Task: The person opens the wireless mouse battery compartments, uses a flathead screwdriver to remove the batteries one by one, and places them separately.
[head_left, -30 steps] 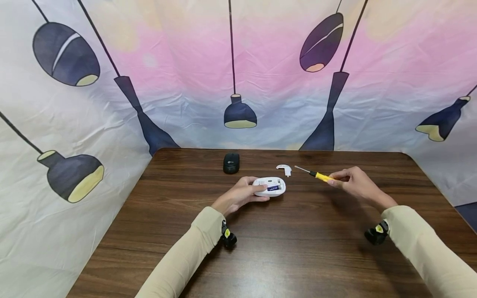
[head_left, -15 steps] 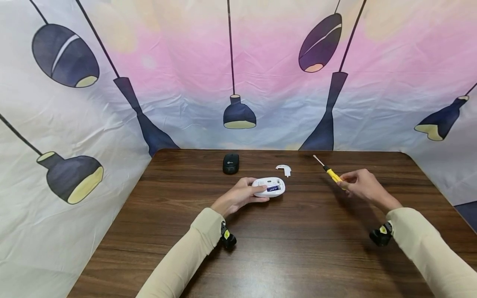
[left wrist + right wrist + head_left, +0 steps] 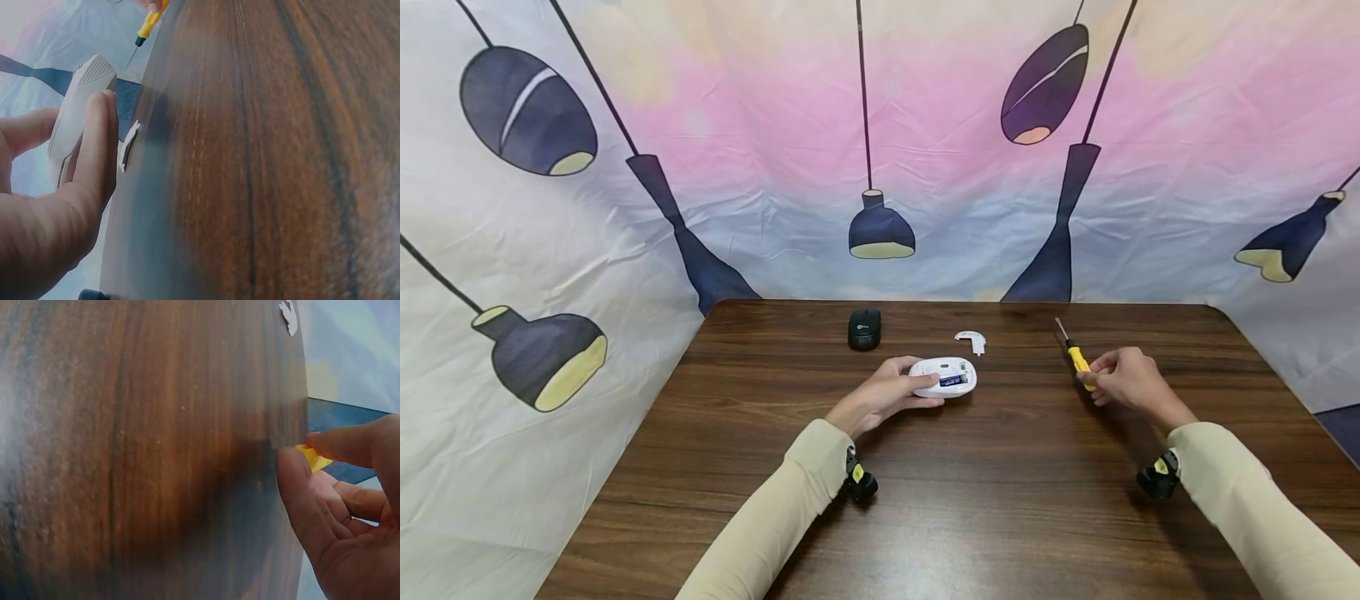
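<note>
My left hand [image 3: 889, 390] grips a white computer mouse [image 3: 931, 367] with its underside turned up. A dark blue battery [image 3: 955, 380] shows in the mouse's uncovered compartment, and my thumb lies across the near edge of it. In the left wrist view the mouse [image 3: 80, 112] is held between thumb and fingers above the table. To the right, my right hand [image 3: 1129, 382] pinches a screwdriver [image 3: 1077, 358] by its yellow handle, the metal tip pointing away toward the back edge. The right wrist view shows only a bit of the yellow handle [image 3: 317, 460] between thumb and forefinger.
A white battery cover [image 3: 973, 340] lies on the brown wooden table [image 3: 970, 500] just beyond the white mouse. Farther back on the left sits a black mouse [image 3: 865, 329]. A cloth backdrop [image 3: 790, 150] printed with lamps hangs behind the table.
My right hand has moved right with the screwdriver, whose tip has swung from pointing left to pointing toward the table's back. The left hand and white mouse have stayed nearly still.
</note>
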### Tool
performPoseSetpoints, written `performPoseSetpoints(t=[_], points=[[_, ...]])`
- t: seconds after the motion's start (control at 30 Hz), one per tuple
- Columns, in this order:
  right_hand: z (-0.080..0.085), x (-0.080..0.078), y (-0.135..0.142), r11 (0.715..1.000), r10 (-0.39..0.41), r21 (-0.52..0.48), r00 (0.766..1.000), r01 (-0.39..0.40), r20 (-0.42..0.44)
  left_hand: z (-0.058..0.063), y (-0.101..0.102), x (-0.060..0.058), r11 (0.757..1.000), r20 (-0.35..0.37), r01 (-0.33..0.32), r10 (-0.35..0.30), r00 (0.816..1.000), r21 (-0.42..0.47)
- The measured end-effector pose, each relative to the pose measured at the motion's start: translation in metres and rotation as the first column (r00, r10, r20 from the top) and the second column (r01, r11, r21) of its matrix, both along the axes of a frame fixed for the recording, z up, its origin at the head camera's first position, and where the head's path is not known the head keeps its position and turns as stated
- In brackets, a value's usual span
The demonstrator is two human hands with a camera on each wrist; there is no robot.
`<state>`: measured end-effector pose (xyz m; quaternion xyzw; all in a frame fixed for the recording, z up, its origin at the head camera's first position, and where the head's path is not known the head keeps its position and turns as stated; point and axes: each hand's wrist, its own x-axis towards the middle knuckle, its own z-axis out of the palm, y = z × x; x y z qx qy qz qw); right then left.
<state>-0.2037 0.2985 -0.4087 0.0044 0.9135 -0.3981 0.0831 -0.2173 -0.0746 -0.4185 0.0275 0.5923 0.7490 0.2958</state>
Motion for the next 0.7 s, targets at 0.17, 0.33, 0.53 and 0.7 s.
performPoseSetpoints(t=[0.17, 0.33, 0.53, 0.7], points=[[-0.005, 0.000, -0.002, 1.000, -0.007, 0.031, 1.000, 0.007, 0.018, 0.001, 0.001, 0.000, 1.000, -0.002, -0.001, 0.001, 1.000, -0.005], [-0.008, 0.001, -0.004, 0.999, -0.015, 0.032, 1.000, 0.015, 0.027, 0.001, 0.002, 0.000, 1.000, 0.001, -0.005, 0.005, 1.000, -0.008], [-0.012, 0.000, -0.005, 0.999, -0.027, 0.027, 0.999, 0.027, 0.034, 0.001, 0.002, -0.001, 1.000, -0.006, -0.004, 0.004, 1.000, -0.014], [-0.014, -0.001, -0.007, 0.998, -0.056, 0.021, 0.997, 0.055, 0.048, 0.002, 0.002, -0.001, 1.000, -0.008, -0.004, 0.003, 1.000, -0.023]])
